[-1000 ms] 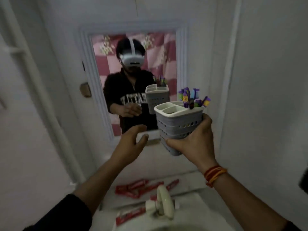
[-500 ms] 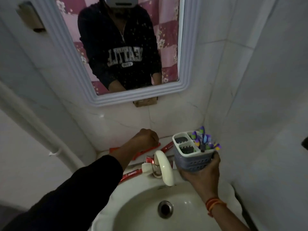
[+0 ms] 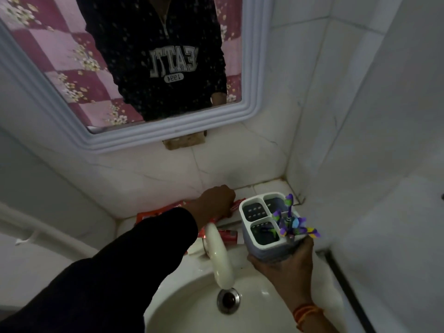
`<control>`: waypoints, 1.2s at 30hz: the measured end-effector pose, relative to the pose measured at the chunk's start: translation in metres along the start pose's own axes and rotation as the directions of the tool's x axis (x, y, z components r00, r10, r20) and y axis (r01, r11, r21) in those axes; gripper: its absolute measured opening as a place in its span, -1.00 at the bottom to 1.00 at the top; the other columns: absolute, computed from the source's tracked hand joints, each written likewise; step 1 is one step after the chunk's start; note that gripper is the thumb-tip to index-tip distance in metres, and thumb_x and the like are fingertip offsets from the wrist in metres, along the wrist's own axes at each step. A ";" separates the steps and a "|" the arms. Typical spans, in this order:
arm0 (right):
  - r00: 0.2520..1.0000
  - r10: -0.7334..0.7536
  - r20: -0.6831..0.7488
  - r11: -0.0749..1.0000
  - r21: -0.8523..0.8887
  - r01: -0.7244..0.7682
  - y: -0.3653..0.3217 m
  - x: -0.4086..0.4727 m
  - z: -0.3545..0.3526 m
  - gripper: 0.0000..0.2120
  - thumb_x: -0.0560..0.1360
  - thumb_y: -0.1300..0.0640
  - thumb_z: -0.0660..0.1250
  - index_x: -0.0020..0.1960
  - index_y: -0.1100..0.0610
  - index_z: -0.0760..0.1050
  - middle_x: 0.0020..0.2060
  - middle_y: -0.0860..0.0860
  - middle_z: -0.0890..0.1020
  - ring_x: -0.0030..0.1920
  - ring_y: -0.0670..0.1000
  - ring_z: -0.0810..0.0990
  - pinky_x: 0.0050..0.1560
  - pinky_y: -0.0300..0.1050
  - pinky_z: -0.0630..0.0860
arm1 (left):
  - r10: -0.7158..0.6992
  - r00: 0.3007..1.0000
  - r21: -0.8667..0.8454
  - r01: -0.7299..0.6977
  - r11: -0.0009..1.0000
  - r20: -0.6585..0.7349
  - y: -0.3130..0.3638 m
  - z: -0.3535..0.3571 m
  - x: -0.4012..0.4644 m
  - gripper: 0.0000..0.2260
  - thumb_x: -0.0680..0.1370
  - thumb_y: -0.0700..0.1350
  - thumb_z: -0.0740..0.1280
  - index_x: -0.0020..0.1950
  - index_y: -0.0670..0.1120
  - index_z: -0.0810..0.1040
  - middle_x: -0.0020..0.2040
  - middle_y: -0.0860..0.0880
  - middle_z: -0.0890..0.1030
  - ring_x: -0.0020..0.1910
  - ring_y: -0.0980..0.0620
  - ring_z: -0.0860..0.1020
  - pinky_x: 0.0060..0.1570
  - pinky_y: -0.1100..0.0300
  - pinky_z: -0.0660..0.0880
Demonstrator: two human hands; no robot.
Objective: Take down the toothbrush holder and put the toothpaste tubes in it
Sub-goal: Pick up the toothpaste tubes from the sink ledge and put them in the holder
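Note:
My right hand [image 3: 286, 265] grips the grey-and-white toothbrush holder [image 3: 264, 227] from below, upright over the right side of the basin. Several purple toothbrushes [image 3: 292, 223] stick out of its near right compartment; the other compartments look empty. Red toothpaste tubes [image 3: 158, 213] lie on the ledge behind the tap. My left hand [image 3: 216, 200] reaches over them with its fingers curled down onto a red tube [image 3: 236, 205]; whether it grips it is hidden. Another red tube [image 3: 227, 234] lies just behind the tap.
A cream tap [image 3: 219, 258] arches over the white basin [image 3: 192, 306] with its metal drain [image 3: 228, 299]. A framed mirror [image 3: 168, 138] hangs above on the tiled wall. The corner wall [image 3: 360, 164] stands close on the right.
The view has dropped from the mirror to the basin. My right hand lowered the holder to basin level, and my left hand reached down onto the tubes on the ledge.

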State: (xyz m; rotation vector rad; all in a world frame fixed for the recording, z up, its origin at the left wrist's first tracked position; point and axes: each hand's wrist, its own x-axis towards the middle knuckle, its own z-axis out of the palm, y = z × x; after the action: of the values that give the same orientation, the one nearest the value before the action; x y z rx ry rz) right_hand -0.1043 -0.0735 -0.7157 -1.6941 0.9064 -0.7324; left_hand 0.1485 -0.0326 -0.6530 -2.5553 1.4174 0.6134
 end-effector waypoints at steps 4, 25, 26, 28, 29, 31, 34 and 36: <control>1.000 -0.013 0.000 1.000 -0.015 0.013 0.001 0.005 -0.003 0.12 -0.12 -0.03 0.80 0.30 0.15 0.33 0.21 0.06 0.59 0.22 0.05 0.64 0.20 0.13 0.65 | 0.011 0.999 -0.110 -0.015 0.994 -0.039 0.007 -0.011 -0.002 -0.59 0.56 0.13 0.32 0.08 -0.23 0.63 -0.09 -0.16 0.66 -0.09 -0.12 0.66 -0.03 0.05 0.61; 0.979 0.031 0.203 0.987 0.147 -0.062 0.021 0.001 -0.009 0.18 0.02 0.10 0.79 0.48 0.15 0.22 0.38 0.01 0.50 0.32 -0.37 0.49 0.22 -0.48 0.48 | 0.228 0.969 -0.109 -0.238 0.965 -0.092 0.107 -0.090 -0.053 -0.76 0.39 -0.12 0.51 0.05 -0.03 0.74 -0.03 -0.01 0.74 -0.06 0.07 0.65 -0.01 0.20 0.60; 0.978 0.022 0.208 0.987 0.153 -0.055 0.022 0.001 -0.009 0.18 0.02 0.13 0.79 0.49 0.19 0.21 0.38 0.04 0.49 0.32 -0.39 0.48 0.21 -0.51 0.46 | 0.238 0.968 -0.123 -0.246 0.961 -0.078 0.105 -0.089 -0.055 -0.76 0.41 -0.12 0.49 0.07 -0.02 0.73 -0.01 0.00 0.74 -0.06 0.09 0.63 0.00 0.22 0.58; 0.977 0.006 0.212 0.983 0.178 -0.044 0.022 0.002 -0.008 0.17 0.03 0.26 0.78 0.49 0.26 0.23 0.36 0.09 0.50 0.29 -0.42 0.49 0.16 -0.55 0.47 | 0.241 0.968 -0.207 -0.249 0.946 -0.066 0.100 -0.092 -0.060 -0.77 0.44 -0.11 0.46 0.09 -0.01 0.73 -0.01 0.03 0.74 -0.07 0.13 0.62 0.03 0.23 0.56; 0.977 -0.005 0.213 0.981 0.189 -0.037 0.021 0.003 -0.008 0.15 0.03 0.31 0.77 0.48 0.28 0.24 0.34 0.10 0.51 0.27 -0.43 0.49 0.14 -0.56 0.47 | 0.231 0.971 -0.268 -0.240 0.933 -0.064 0.097 -0.095 -0.062 -0.78 0.46 -0.11 0.45 0.09 -0.02 0.72 -0.02 0.04 0.74 -0.08 0.14 0.63 0.04 0.25 0.56; 0.977 -0.025 0.214 0.981 0.193 -0.017 0.018 0.004 -0.008 0.12 0.04 0.34 0.77 0.47 0.29 0.26 0.33 0.09 0.52 0.26 -0.43 0.50 0.13 -0.55 0.49 | 0.187 0.980 -0.389 -0.200 0.899 -0.071 0.088 -0.100 -0.064 -0.81 0.50 -0.14 0.42 0.09 -0.04 0.72 -0.08 0.03 0.75 -0.15 0.15 0.67 0.00 0.32 0.56; 0.977 -0.031 0.209 0.982 0.187 -0.008 0.016 0.005 -0.008 0.10 0.04 0.35 0.77 0.45 0.28 0.28 0.33 0.06 0.53 0.28 -0.39 0.52 0.15 -0.50 0.51 | 0.106 0.990 -0.449 -0.135 0.883 -0.088 0.069 -0.097 -0.061 -0.83 0.51 -0.20 0.41 0.07 -0.09 0.72 -0.10 0.00 0.75 -0.17 0.10 0.72 -0.07 0.37 0.58; 0.977 -0.038 0.211 0.984 0.178 0.000 0.013 0.005 -0.009 0.10 0.04 0.34 0.77 0.45 0.26 0.28 0.33 0.09 0.54 0.30 -0.30 0.55 0.17 -0.44 0.54 | 0.076 0.996 -0.345 -0.090 0.934 -0.055 0.050 -0.085 -0.054 -0.82 0.50 -0.19 0.43 0.08 -0.09 0.72 -0.04 -0.02 0.75 -0.11 0.08 0.71 -0.11 0.41 0.52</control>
State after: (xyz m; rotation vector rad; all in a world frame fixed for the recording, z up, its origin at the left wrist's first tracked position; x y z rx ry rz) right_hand -0.1119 -0.0852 -0.7257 -1.5897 0.6562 -0.6109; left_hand 0.1047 -0.0458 -0.5506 -2.7952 1.5592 0.9041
